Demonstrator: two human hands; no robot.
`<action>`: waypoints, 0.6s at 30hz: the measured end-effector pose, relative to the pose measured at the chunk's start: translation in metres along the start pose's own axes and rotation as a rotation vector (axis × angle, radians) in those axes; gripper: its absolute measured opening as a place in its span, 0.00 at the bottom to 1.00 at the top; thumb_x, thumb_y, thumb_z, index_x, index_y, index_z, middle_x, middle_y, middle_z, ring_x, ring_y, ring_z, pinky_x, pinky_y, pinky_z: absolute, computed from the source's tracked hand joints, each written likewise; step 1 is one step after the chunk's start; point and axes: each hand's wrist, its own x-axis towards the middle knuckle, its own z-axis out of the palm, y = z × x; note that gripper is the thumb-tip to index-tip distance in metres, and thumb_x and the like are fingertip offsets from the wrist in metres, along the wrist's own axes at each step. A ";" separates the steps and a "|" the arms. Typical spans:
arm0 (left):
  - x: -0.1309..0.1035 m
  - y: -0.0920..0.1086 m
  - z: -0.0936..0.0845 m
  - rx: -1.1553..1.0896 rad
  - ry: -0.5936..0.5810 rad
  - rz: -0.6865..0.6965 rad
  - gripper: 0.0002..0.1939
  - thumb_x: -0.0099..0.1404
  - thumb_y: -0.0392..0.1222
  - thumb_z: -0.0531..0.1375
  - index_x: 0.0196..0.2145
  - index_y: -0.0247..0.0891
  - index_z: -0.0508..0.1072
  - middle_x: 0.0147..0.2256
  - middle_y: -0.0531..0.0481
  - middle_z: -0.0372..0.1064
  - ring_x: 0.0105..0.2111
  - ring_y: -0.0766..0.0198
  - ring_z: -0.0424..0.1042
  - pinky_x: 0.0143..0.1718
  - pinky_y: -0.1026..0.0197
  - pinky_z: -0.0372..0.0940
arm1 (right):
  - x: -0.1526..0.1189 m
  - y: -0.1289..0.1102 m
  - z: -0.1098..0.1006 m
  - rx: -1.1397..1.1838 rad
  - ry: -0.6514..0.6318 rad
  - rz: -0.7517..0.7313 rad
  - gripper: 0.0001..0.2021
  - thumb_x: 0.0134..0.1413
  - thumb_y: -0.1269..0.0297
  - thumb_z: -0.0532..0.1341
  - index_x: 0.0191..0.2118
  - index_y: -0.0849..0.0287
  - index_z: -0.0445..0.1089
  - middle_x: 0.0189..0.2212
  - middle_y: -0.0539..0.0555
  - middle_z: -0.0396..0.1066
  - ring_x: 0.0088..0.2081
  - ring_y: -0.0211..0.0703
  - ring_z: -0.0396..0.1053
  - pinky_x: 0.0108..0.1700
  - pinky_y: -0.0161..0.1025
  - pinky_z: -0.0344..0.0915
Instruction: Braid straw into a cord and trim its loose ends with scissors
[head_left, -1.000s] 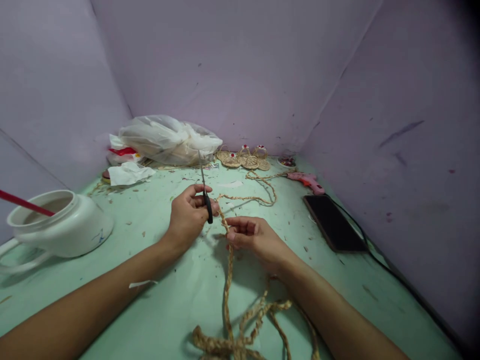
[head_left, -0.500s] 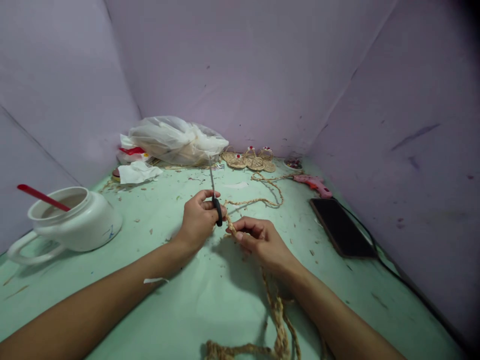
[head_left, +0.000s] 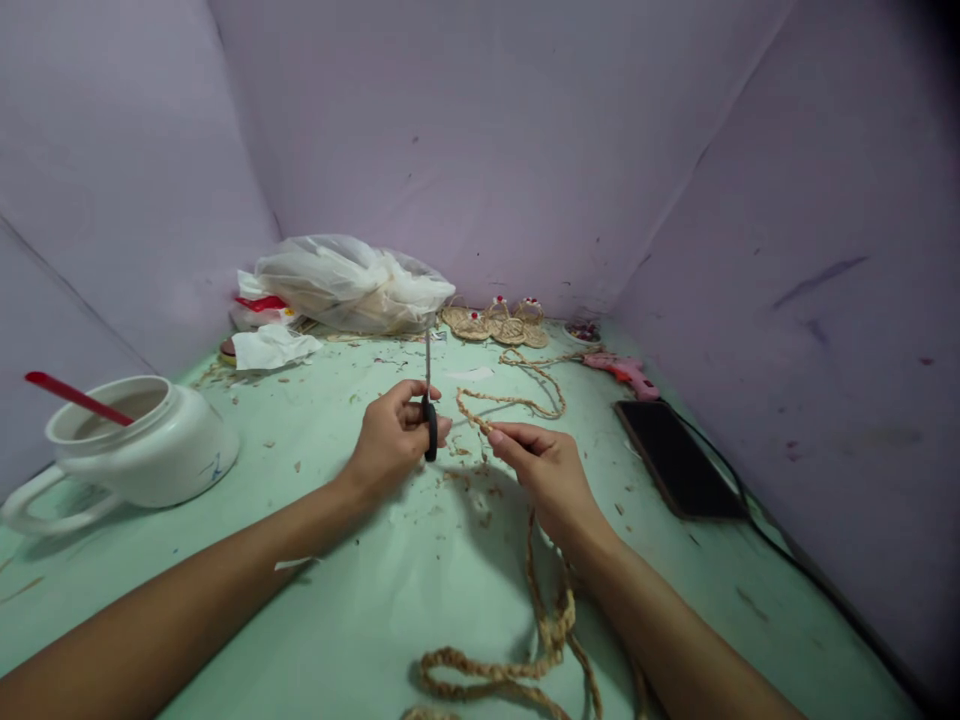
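My left hand is closed on a pair of scissors with black handles, its blades pointing away from me. To its right, my right hand pinches a braided straw-coloured cord between thumb and fingers. From that pinch the cord runs up and away in a curve across the table. More of the braid lies in loops below my right wrist, and part of it is hidden by the forearm. Small fibre scraps are scattered between the two hands.
A white mug with a red stick stands at left. Behind are a plastic bag, small woven pieces and a bowl of beads. On the right lie a pink glue gun, a phone and a black cable.
My left fingers have come off the cord, while the scissors stay in that hand. My right hand has shifted slightly right with the cord, and the near loops have moved.
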 end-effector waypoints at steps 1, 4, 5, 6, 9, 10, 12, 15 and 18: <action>-0.001 0.000 -0.003 0.116 -0.017 0.074 0.16 0.50 0.41 0.59 0.37 0.37 0.61 0.22 0.55 0.65 0.22 0.67 0.66 0.24 0.65 0.60 | 0.002 0.000 -0.001 0.002 0.018 0.006 0.12 0.37 0.60 0.64 0.29 0.62 0.75 0.19 0.50 0.68 0.22 0.35 0.59 0.26 0.34 0.55; -0.008 -0.003 -0.008 0.506 -0.075 0.333 0.16 0.51 0.37 0.57 0.39 0.38 0.62 0.26 0.54 0.66 0.24 0.69 0.65 0.27 0.65 0.60 | 0.005 0.000 -0.004 0.005 0.034 -0.008 0.12 0.37 0.61 0.63 0.30 0.63 0.75 0.19 0.49 0.68 0.22 0.34 0.58 0.26 0.34 0.55; -0.011 -0.005 -0.009 0.615 -0.100 0.401 0.16 0.51 0.36 0.56 0.40 0.39 0.63 0.27 0.54 0.67 0.25 0.68 0.65 0.29 0.65 0.60 | 0.006 0.000 -0.005 0.008 0.031 -0.018 0.11 0.38 0.61 0.63 0.30 0.63 0.75 0.19 0.49 0.68 0.22 0.34 0.58 0.27 0.34 0.55; -0.013 -0.007 -0.009 0.713 -0.120 0.459 0.18 0.51 0.35 0.55 0.42 0.39 0.63 0.28 0.53 0.67 0.27 0.67 0.66 0.30 0.64 0.60 | 0.006 0.000 -0.005 0.009 0.024 -0.029 0.11 0.38 0.62 0.63 0.30 0.63 0.75 0.19 0.50 0.68 0.23 0.34 0.58 0.27 0.34 0.55; -0.018 -0.012 -0.009 0.989 -0.159 0.564 0.22 0.51 0.36 0.53 0.46 0.40 0.64 0.31 0.51 0.69 0.30 0.61 0.68 0.32 0.60 0.61 | 0.005 0.000 -0.004 -0.010 0.000 -0.058 0.10 0.39 0.63 0.62 0.29 0.63 0.74 0.19 0.49 0.67 0.22 0.34 0.58 0.26 0.33 0.54; -0.018 -0.014 -0.008 1.071 -0.157 0.578 0.24 0.51 0.37 0.53 0.48 0.39 0.63 0.31 0.50 0.69 0.30 0.59 0.69 0.32 0.58 0.61 | 0.004 -0.001 -0.003 -0.021 -0.002 -0.062 0.10 0.39 0.64 0.61 0.29 0.63 0.74 0.19 0.49 0.67 0.21 0.34 0.57 0.25 0.33 0.53; -0.018 -0.015 -0.008 1.192 -0.138 0.577 0.24 0.52 0.39 0.52 0.49 0.38 0.62 0.31 0.48 0.69 0.30 0.57 0.69 0.31 0.57 0.61 | 0.003 -0.001 -0.002 -0.043 0.002 -0.069 0.10 0.39 0.64 0.61 0.29 0.62 0.74 0.18 0.49 0.67 0.21 0.33 0.56 0.23 0.33 0.53; -0.016 -0.015 -0.008 1.268 -0.108 0.574 0.25 0.52 0.41 0.52 0.49 0.38 0.62 0.32 0.47 0.69 0.30 0.57 0.68 0.30 0.57 0.61 | 0.001 -0.003 -0.001 -0.081 0.001 -0.070 0.10 0.39 0.64 0.60 0.28 0.63 0.74 0.17 0.49 0.66 0.19 0.33 0.55 0.22 0.32 0.52; -0.015 -0.013 -0.008 1.315 -0.118 0.587 0.25 0.52 0.40 0.52 0.50 0.37 0.62 0.32 0.47 0.69 0.29 0.57 0.68 0.30 0.57 0.61 | 0.001 -0.003 -0.001 -0.115 0.008 -0.094 0.10 0.39 0.65 0.59 0.29 0.63 0.74 0.18 0.50 0.67 0.20 0.34 0.56 0.22 0.33 0.54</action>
